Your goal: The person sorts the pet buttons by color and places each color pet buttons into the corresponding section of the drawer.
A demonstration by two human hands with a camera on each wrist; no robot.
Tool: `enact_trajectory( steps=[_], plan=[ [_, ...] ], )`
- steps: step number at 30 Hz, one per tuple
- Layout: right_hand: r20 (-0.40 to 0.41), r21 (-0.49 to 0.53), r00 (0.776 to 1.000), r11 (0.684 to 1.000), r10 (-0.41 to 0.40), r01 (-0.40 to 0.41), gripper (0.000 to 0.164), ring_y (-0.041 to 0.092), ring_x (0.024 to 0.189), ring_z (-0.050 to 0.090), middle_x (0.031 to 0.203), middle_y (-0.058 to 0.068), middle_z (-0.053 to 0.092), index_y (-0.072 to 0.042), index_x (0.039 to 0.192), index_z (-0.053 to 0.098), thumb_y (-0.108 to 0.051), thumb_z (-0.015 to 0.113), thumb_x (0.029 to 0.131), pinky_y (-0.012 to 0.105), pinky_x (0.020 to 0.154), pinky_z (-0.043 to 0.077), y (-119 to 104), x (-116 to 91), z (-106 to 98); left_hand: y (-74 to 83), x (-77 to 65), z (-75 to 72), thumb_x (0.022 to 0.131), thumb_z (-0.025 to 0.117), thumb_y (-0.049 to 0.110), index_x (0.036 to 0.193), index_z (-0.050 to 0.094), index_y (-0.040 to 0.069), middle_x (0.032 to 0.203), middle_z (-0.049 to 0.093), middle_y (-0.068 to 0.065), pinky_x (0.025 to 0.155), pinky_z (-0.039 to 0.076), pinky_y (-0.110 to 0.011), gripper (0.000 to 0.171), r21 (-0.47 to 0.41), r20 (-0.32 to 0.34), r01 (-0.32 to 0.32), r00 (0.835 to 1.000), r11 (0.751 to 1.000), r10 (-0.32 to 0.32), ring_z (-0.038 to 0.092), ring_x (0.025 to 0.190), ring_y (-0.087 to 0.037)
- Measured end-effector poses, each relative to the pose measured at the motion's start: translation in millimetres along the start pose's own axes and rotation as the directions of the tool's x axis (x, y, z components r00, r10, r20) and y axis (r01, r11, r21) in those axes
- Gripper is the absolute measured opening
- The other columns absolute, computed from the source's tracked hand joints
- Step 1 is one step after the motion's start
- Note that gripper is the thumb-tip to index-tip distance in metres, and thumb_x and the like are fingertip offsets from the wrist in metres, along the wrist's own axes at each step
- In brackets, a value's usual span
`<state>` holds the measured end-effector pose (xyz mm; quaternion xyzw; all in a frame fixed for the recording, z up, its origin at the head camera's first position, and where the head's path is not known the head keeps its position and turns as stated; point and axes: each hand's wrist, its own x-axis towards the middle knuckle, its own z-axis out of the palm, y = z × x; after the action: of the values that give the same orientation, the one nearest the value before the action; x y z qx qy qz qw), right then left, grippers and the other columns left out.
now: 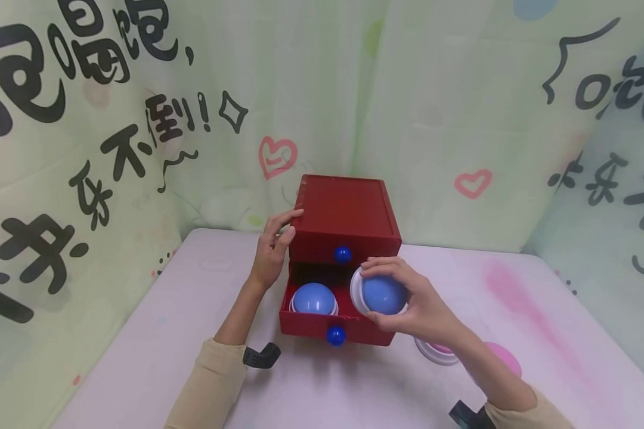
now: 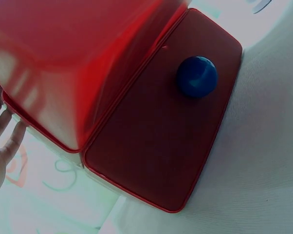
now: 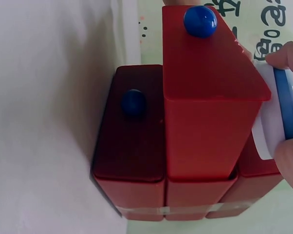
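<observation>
A red drawer cabinet (image 1: 349, 208) stands on the table with one drawer (image 1: 311, 323) pulled out. Inside that drawer, at its left, sits a round white-rimmed piece with a blue dome (image 1: 313, 299). My right hand (image 1: 418, 298) grips a second blue-domed round piece (image 1: 384, 295), tilted over the drawer's right side; in the right wrist view this piece (image 3: 269, 114) shows edge-on between thumb and fingers. At the cabinet's upper left side, my left hand (image 1: 272, 250) rests its extended fingers against the edge. The left wrist view catches only part of those fingers (image 2: 12, 141).
Blue knobs mark the drawer fronts, including a closed lower drawer (image 3: 129, 141) beneath the pulled-out one. Right of the cabinet, partly behind my right arm, lie a white-rimmed pink piece (image 1: 434, 353) and a pink round thing (image 1: 505, 358). A printed curtain (image 1: 418, 119) surrounds the table.
</observation>
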<state>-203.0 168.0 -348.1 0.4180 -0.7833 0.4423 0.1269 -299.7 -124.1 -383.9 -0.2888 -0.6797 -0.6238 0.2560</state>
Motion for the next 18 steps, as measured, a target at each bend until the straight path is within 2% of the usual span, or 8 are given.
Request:
enact_trajectory(
  steps=[6, 11, 18],
  plan=[
    [0.035, 0.021, 0.997, 0.997, 0.069, -0.07, 0.069, 0.022, 0.132, 0.049, 0.142, 0.0, 0.055, -0.022, 0.133, 0.062, -0.005, 0.088, 0.071, 0.038, 0.091, 0.057, 0, 3, 3, 0.7, -0.6, 0.6, 0.103, 0.045, 0.022, 0.145, 0.055, 0.008, 0.142, 0.051, -0.011, 0.096, 0.049, -0.029, 0.045, -0.013, 0.005, 0.003, 1.0, 1.0, -0.003, 0.046, 0.132, -0.017],
    [0.075, 0.012, 0.99, 0.993, 0.12, -0.121, 0.068, 0.03, 0.13, 0.05, 0.143, 0.002, 0.055, -0.023, 0.134, 0.06, -0.01, 0.087, 0.074, 0.039, 0.089, 0.058, 2, 7, 5, 0.6, -0.7, 0.5, 0.103, 0.046, 0.02, 0.145, 0.055, 0.007, 0.142, 0.05, -0.013, 0.096, 0.049, -0.029, 0.045, -0.017, 0.003, -0.002, 1.0, 1.0, 0.002, 0.046, 0.132, -0.019],
    [0.14, 0.005, 0.97, 0.979, 0.199, -0.202, 0.067, 0.034, 0.126, 0.051, 0.14, 0.001, 0.055, -0.026, 0.136, 0.059, -0.015, 0.087, 0.076, 0.04, 0.087, 0.059, 6, 11, 7, 0.1, -0.1, -0.1, 0.103, 0.046, 0.02, 0.144, 0.055, 0.007, 0.142, 0.05, -0.013, 0.097, 0.049, -0.03, 0.045, -0.01, 0.003, -0.006, 1.0, 1.0, 0.006, 0.046, 0.133, -0.019]
  ],
)
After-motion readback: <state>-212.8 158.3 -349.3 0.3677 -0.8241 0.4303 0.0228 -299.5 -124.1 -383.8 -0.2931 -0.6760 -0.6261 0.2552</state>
